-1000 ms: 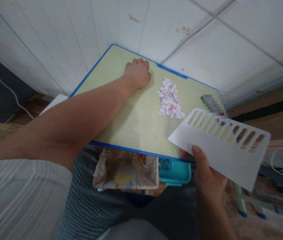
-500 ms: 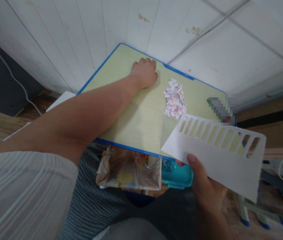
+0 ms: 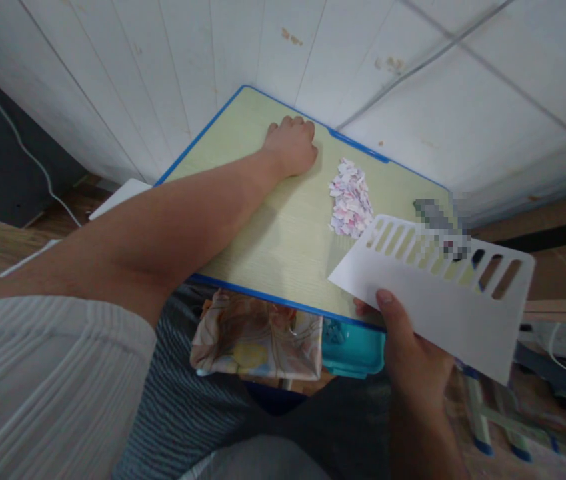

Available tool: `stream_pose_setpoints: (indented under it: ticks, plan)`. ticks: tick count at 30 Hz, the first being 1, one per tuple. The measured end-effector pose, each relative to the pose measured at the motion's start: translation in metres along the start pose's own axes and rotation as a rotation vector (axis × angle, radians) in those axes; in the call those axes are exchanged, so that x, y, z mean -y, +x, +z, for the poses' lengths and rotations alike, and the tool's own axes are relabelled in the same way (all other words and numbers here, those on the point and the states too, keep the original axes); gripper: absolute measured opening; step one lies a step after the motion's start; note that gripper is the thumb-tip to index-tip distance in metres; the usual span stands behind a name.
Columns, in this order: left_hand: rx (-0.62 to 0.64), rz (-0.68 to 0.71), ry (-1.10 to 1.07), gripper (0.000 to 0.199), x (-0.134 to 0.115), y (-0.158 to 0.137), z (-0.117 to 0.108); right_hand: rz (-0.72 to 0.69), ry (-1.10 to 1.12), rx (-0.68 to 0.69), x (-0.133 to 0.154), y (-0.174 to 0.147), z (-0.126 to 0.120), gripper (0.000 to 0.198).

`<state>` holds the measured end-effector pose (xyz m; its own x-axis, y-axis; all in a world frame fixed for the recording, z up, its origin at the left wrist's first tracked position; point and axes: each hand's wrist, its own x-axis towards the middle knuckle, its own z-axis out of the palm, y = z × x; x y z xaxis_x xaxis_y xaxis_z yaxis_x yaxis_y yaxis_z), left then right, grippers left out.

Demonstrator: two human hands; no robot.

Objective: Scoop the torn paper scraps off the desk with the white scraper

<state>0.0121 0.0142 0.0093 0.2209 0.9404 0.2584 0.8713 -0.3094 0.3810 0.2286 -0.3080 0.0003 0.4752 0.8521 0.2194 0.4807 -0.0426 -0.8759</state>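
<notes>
My left hand (image 3: 291,147) rests on the far part of a pale yellow table (image 3: 243,247) with blue edging. Its fingers are curled under, and anything inside them is hidden. To the right of that hand lies a small heap of torn pink-and-white paper scraps (image 3: 351,200). Between thumb and fingers, my right hand (image 3: 415,360) grips a thin white slotted sheet (image 3: 443,307) with a row of long openings along its far edge. The sheet is tilted over the table's near right side, its left end close to the scraps.
A blurred-out object (image 3: 440,223) lies at the table's right. Below the near edge are a patterned cloth-lined box (image 3: 257,340) and a turquoise container (image 3: 355,350). A white panelled wall (image 3: 183,60) stands behind, with a cable (image 3: 413,70) running down it.
My right hand has raised and tilted the white slotted sheet slightly, bringing its far edge nearer the blurred object. My left hand and the paper scraps stay in place.
</notes>
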Motion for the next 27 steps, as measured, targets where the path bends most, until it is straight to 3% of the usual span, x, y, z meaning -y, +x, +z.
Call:
stream_pose_setpoints:
  ticks: [4,7,15,17,20,24,27]
  plan:
    - [0.0,0.002,-0.01,0.039,0.0,0.001,0.001,-0.134,-0.064,0.129,0.006,0.011,0.006,0.041]
    - [-0.003,0.0,-0.041,0.037,-0.001,0.003,0.003,-0.098,-0.021,0.092,0.005,0.01,0.005,0.034]
    - [-0.022,0.006,0.007,0.034,-0.004,0.003,0.003,-0.03,0.007,0.018,-0.009,0.004,-0.003,0.039]
    - [-0.018,0.007,0.006,0.033,-0.004,0.003,0.004,-0.021,0.024,0.052,-0.01,0.002,-0.004,0.036]
    - [-0.01,-0.001,-0.006,0.031,-0.003,0.004,0.004,-0.042,0.011,0.085,-0.01,0.001,-0.005,0.035]
    - [0.0,-0.021,-0.012,0.032,-0.003,0.005,0.005,-0.081,0.01,0.017,-0.011,0.004,-0.007,0.043]
    - [0.024,-0.034,-0.034,0.032,-0.003,0.005,0.004,-0.087,-0.007,-0.003,-0.009,0.016,-0.003,0.036]
